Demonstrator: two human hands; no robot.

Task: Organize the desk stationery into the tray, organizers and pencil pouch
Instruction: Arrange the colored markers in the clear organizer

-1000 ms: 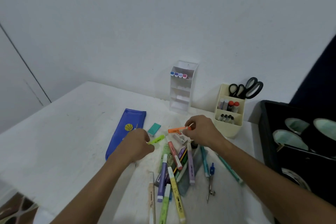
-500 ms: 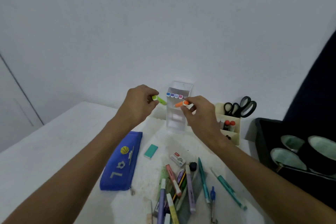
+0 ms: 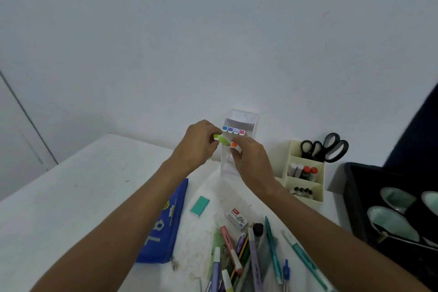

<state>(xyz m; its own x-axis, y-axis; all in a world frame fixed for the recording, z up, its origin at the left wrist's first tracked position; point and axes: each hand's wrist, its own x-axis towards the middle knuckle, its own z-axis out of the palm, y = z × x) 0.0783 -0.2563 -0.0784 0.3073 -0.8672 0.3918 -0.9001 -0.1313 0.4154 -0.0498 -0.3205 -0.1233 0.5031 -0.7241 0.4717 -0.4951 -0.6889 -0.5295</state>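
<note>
white wall and white bench are filling the view. both hands, down at the pen pile a second ago, are now working at the white tiered organizer (image 3: 239,147) by the bench's back edge. the left hand (image 3: 199,146) is pinching a green highlighter (image 3: 221,139), the right hand (image 3: 248,160) is pinching an orange highlighter (image 3: 234,145), tips nearly touching just below the row of markers (image 3: 233,130) already slotted. both look about to be slotted in. outward, the blue pencil pouch (image 3: 163,223) is lying flat toward the near edge, and the pen pile (image 3: 239,256) is waiting.
</note>
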